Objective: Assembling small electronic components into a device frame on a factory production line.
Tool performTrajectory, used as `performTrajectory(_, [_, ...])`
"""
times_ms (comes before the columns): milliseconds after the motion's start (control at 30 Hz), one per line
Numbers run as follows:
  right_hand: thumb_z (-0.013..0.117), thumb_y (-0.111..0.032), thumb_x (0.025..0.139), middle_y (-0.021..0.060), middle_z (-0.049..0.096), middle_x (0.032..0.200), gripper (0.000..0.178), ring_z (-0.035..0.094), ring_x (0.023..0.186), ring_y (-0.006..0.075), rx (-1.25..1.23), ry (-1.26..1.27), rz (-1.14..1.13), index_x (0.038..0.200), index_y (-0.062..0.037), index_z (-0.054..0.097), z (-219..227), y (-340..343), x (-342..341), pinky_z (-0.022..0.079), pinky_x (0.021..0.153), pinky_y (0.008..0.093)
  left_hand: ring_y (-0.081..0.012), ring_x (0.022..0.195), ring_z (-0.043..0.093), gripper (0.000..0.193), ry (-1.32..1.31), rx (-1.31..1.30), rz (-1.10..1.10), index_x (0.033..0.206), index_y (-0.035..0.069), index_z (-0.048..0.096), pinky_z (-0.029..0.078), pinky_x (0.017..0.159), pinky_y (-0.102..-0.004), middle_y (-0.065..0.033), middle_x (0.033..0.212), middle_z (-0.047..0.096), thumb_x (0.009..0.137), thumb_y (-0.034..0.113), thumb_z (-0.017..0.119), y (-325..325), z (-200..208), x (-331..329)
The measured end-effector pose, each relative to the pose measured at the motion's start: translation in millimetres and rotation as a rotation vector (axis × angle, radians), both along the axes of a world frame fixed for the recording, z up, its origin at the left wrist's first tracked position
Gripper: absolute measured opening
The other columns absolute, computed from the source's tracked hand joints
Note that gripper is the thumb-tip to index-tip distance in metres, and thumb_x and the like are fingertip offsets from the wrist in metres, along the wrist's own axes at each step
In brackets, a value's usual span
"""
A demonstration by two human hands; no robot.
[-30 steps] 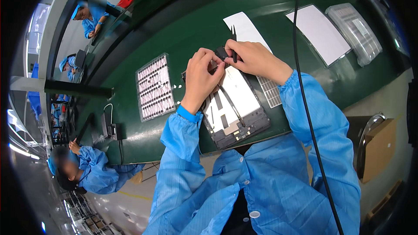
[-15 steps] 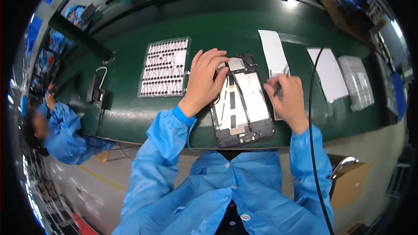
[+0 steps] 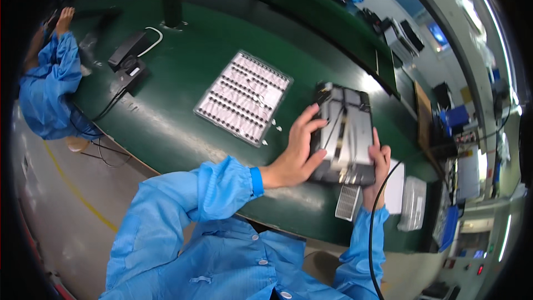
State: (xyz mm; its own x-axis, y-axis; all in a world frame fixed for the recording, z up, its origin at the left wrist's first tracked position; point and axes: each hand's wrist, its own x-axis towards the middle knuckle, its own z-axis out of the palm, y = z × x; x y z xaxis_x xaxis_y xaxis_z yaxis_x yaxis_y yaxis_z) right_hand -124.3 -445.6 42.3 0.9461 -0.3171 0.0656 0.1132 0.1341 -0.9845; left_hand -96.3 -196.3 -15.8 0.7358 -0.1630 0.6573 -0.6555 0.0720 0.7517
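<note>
An opened tablet (image 3: 362, 125), its silvery inner parts and black frame showing, is held between my two hands and slightly blurred by motion. My left hand (image 3: 297, 158) grips its left edge, with fingertips and thumb over the exposed inside. My right hand (image 3: 380, 161) is closed round the lower right edge; part of its palm is hidden. To the left of the tablet lies a flat clear tray (image 3: 244, 97) with rows of small round black parts on thin wires. A few white bits (image 3: 276, 125) lie beside the tray's right edge.
A pale gridded strip (image 3: 348, 202) lies below the tablet. Right of it are a white sheet (image 3: 396, 189) and a clear plastic box (image 3: 412, 203). A black cable (image 3: 373, 244) hangs before my right arm. A black device (image 3: 132, 69) stands left; a co-worker's sleeve (image 3: 53, 78) is beyond.
The view has turned to the right. My right hand has moved from beside the tablet onto its right edge. The tablet has shifted away from the table's front edge.
</note>
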Motion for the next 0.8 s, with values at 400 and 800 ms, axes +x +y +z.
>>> performTrajectory(400, [0.075,-0.012,0.089,0.0026,0.059,0.107,0.029,0.055,0.093,0.0135,-0.339,-0.119,-0.095,0.112,-0.0065,0.057,-59.8,33.3,282.6,0.045,0.085,0.0283,-0.0392,0.138,0.034,0.047,-0.016,0.081,-0.22,0.138,0.004,0.04,0.028,0.114,-0.0489,-0.021,0.151,0.03,0.1,0.027,0.056,0.5,5.2,-4.9])
performTrajectory(800, [0.05,-0.009,0.105,0.0123,0.069,0.12,0.016,0.064,0.114,0.0198,-0.882,-0.039,0.189,0.112,0.0023,0.059,-39.3,-132.0,38.8,0.045,0.104,0.031,-0.0347,0.119,0.05,0.04,-0.17,0.392,-0.345,0.123,0.006,0.054,0.04,0.099,-0.0457,-0.0156,0.133,0.049,0.086,0.011,0.069,3.6,-5.5,-5.9])
